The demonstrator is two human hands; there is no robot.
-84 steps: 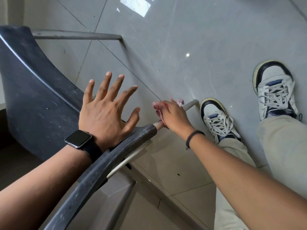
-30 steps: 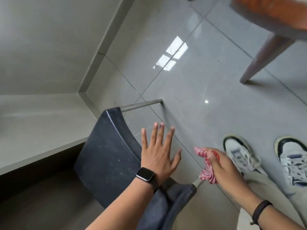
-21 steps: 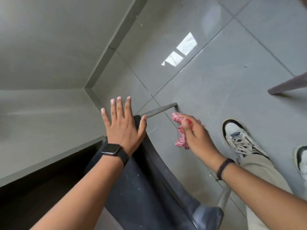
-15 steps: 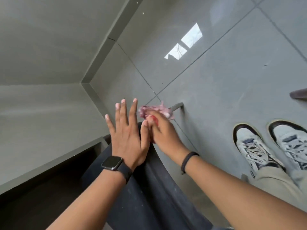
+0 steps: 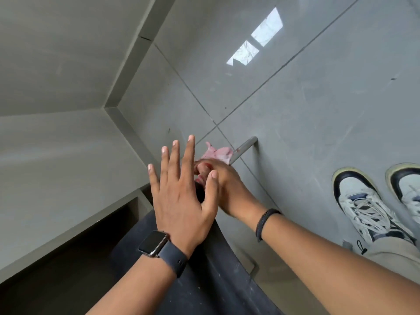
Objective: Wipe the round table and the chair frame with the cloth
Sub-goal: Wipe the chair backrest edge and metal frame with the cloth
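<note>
Prob mid-task: chair frame being wiped, round table not in view so can't judge it. Right hand [image 5: 223, 185] clamped on pink cloth [image 5: 218, 153], wrapped round far metal chair leg [image 5: 244, 149]; left hand [image 5: 181, 196] flat w/ fingers spread, steadying black chair seat [image 5: 204, 280]. Vs 2.8 s ago: cloth was on the near leg by the shoes [image 5: 363, 205], now on the other one
</note>
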